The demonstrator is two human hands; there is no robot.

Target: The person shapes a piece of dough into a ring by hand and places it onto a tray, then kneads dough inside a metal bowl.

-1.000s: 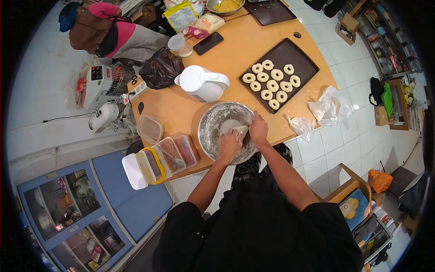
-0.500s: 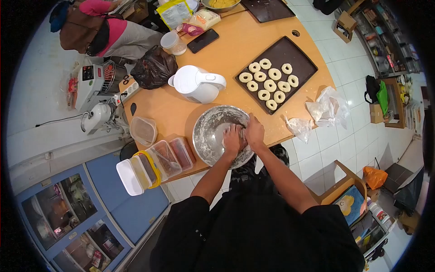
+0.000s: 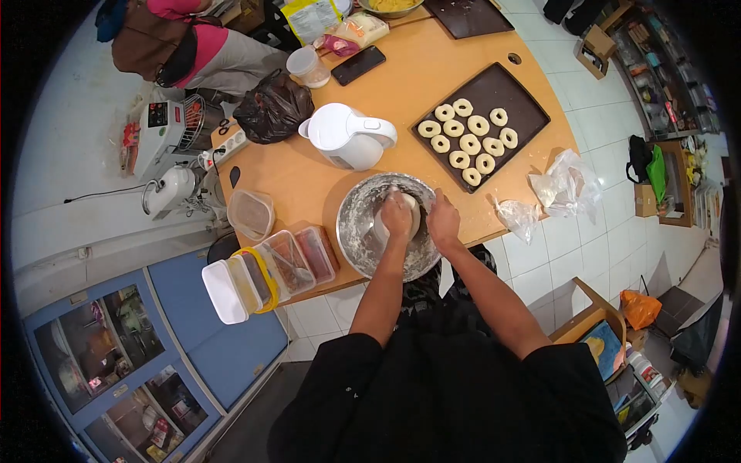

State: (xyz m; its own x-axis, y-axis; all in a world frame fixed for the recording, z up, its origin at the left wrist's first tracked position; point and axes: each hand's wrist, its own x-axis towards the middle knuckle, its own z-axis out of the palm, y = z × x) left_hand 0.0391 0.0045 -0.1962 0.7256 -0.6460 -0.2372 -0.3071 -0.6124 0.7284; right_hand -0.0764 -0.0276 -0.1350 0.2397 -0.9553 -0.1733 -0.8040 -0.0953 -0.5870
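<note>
A metal mixing bowl (image 3: 356, 224) smeared with flour stands at the table's near edge. Inside it lies a pale, rounded lump of dough (image 3: 414, 217). My left hand (image 3: 397, 216) is down in the bowl, its fingers curled over the far left part of the dough. The fingertips are partly hidden. On the bowl's right rim, my right hand (image 3: 442, 224) is closed around the edge. A white electric kettle (image 3: 343, 139) stands just beyond the bowl.
Ring-shaped dough pieces (image 3: 470, 144) sit on a dark baking tray (image 3: 513, 100). Lidded plastic containers (image 3: 282, 266) line the left near edge. Thin plastic bags (image 3: 563, 185) lie at the right edge. A black bag (image 3: 274, 108) and a phone (image 3: 359, 65) are farther back. Another person (image 3: 185, 46) stands at upper left.
My left hand has moved away from my right hand, farther into the bowl, and more of the dough shows. My right hand stays at the rim. The whole view has shifted slightly.
</note>
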